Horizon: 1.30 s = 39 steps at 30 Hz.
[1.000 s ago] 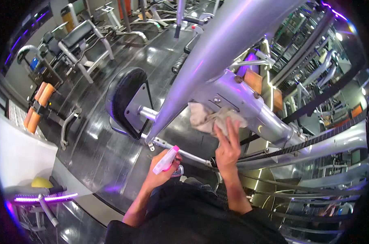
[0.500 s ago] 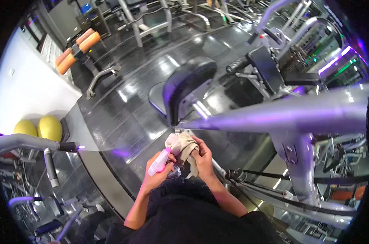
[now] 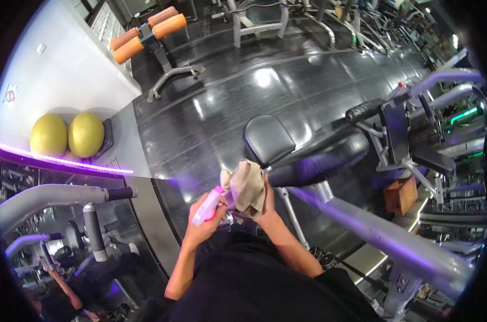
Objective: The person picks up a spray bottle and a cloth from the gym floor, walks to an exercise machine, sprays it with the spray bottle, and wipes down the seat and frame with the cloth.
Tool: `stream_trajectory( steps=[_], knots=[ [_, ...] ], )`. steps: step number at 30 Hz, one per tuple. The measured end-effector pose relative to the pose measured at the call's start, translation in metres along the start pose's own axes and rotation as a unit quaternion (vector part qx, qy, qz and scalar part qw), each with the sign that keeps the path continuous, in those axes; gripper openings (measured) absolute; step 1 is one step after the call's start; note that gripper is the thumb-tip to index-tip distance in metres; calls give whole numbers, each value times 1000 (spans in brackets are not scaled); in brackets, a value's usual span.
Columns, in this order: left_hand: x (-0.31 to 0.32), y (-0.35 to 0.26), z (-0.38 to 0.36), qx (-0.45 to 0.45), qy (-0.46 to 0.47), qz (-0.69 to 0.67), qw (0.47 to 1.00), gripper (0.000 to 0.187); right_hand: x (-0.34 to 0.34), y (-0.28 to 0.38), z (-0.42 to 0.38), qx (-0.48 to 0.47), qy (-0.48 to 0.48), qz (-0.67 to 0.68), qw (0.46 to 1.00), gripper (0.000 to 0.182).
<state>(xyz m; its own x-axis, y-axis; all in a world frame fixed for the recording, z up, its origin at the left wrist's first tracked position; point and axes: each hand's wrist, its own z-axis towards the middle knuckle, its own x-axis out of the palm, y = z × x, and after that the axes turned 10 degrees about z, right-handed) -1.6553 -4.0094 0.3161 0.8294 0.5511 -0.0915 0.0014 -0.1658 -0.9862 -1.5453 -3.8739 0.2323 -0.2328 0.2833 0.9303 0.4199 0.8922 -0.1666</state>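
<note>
My left hand (image 3: 201, 229) is closed around a spray bottle (image 3: 208, 208) with a pink and white spray head; a piece of its clear body shows below the fingers. A crumpled beige cloth (image 3: 248, 187) is bunched in my right hand (image 3: 267, 206), whose fingers are mostly hidden behind it. The cloth and bottle are side by side in front of my body. Just beyond the cloth are a black machine seat (image 3: 268, 138) and a padded black backrest (image 3: 324, 161).
A thick grey machine beam (image 3: 383, 225) slopes down at my right. On the left, a grey handle arm (image 3: 55, 201) reaches inward below two yellow exercise balls (image 3: 86, 134) by the white wall (image 3: 45, 75). An orange-padded bench (image 3: 157, 40) stands farther off.
My view has turned, so the seat shows more fully and the beam lies lower. The cloth is bunched higher and spread wider over my right hand; the left keeps the bottle.
</note>
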Motion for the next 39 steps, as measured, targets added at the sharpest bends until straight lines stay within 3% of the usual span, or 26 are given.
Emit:
stream_trajectory(
  steps=[5,7,9,11,17,19,20,21,23,24,25,27,28,33,37,39],
  knots=[
    [-25,-4,52,-43,-17,-14,999,10,37,10,34,-11,-47,-49,998,61],
    [-33,-1,85,-32,-18,-15,999,10,34,20,46,-33,-103,-197,974,62],
    [-43,0,122,19,25,37,999,15,33,28,61,-14,-102,-193,976,53],
    [-47,-6,159,22,51,46,997,15,40,28,76,-142,-109,-263,948,37],
    [-44,-24,278,27,151,66,986,10,35,60,126,-207,-47,-138,967,41],
    [-37,-27,314,20,191,81,978,10,30,80,134,-187,-61,-76,977,49],
    [-33,-28,332,10,217,82,973,10,35,95,138,-155,95,-52,982,47],
    [-30,-28,347,-3,242,84,967,10,23,100,151,-194,104,30,975,47],
    [-24,-28,375,-9,278,95,956,9,49,112,168,-298,3,116,948,48],
    [-19,-30,388,-5,288,114,951,10,50,123,175,-293,74,129,944,51],
    [-16,-29,399,-1,299,131,945,10,52,133,184,-306,74,136,939,51],
    [-9,-28,417,3,319,104,942,12,56,151,197,-351,-92,94,927,54],
    [-6,-32,425,6,320,105,942,12,50,160,205,-352,-103,32,930,56],
    [16,-39,459,-1,329,50,943,13,77,179,252,-358,-198,-30,912,52],
    [40,-47,490,-33,311,-20,950,17,74,199,305,-374,-168,0,912,50],
    [54,-60,507,-18,329,-17,944,27,81,209,327,-405,-147,-55,901,50]
  ],
)
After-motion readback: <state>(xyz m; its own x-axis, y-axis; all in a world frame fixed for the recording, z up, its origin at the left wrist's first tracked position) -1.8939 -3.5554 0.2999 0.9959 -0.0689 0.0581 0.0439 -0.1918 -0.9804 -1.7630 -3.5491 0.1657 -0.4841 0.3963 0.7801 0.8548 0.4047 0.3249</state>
